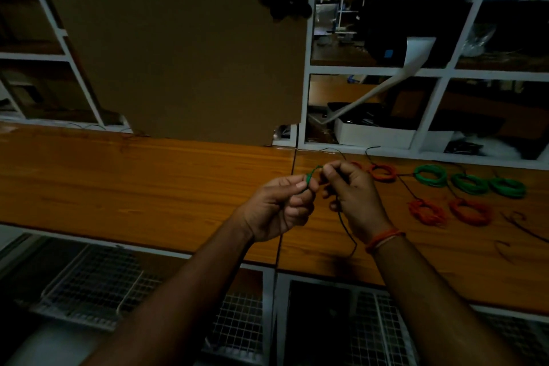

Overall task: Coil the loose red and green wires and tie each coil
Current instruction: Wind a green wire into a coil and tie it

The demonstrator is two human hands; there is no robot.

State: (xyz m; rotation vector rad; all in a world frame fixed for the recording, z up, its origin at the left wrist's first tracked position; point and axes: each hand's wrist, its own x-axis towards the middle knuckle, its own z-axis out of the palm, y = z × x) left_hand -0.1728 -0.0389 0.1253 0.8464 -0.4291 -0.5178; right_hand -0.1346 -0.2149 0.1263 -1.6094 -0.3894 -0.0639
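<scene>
I see both hands up over the glossy wooden bench — left hand pinching a thin green wire between thumb and curled fingers, right hand curled round its other end, a dark strand trailing below. Right of them lie round red coils and green coils.
</scene>
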